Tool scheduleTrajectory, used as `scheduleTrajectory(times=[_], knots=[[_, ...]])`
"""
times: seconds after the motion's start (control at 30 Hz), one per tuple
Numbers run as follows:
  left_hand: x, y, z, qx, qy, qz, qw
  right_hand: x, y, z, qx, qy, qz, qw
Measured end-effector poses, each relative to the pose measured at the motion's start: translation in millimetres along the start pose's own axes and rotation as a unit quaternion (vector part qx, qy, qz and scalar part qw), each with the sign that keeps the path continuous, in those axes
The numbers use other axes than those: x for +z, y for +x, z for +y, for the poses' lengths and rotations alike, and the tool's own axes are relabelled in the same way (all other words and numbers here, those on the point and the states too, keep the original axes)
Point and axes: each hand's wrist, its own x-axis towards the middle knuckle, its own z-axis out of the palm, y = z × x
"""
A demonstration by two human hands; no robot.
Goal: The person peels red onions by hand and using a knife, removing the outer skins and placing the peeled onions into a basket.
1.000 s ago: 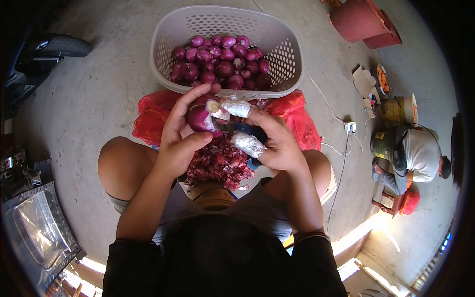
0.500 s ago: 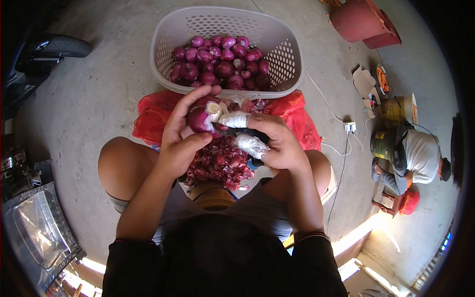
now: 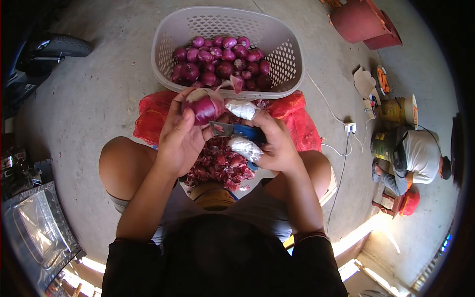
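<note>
My left hand (image 3: 177, 141) is closed around a red onion (image 3: 204, 110), its fingers behind and its thumb on the near side. A strip of loose skin (image 3: 236, 84) sticks up from the onion's right side. In my right hand (image 3: 279, 143) is a small knife (image 3: 249, 132) with a blue handle, its short blade pointing left just below the onion. Silvery-white wrapping covers my right thumb and forefinger. Beneath both hands lies a heap of red onion skins (image 3: 220, 166).
A grey plastic basket (image 3: 166, 54) of red onions (image 3: 225, 68) stands ahead. Red mesh sacking (image 3: 302, 126) spreads below it. Rightward are a power strip (image 3: 350, 127), buckets (image 3: 396, 109) and a seated person (image 3: 420, 153). A tyre (image 3: 64, 45) is at far left.
The onion has turned in my left hand, so its pale end no longer faces me. A skin strip now stands out from it. The knife's blade and blue handle have come into view.
</note>
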Motion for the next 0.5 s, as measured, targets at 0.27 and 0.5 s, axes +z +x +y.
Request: scheduleTrajectory(times=[0.27, 0.5], knots=[[7.4, -0.5, -6.4, -0.084, -0.051, -0.03, 0.995, 4.8, 10.1, -8.3, -0.053, -0.093, 0.015, 0.994], [1.8, -0.1, -6.6, -0.094, -0.054, -0.064, 0.992, 10.8, 10.4, -0.3, -0.085, -0.098, 0.036, 0.991]])
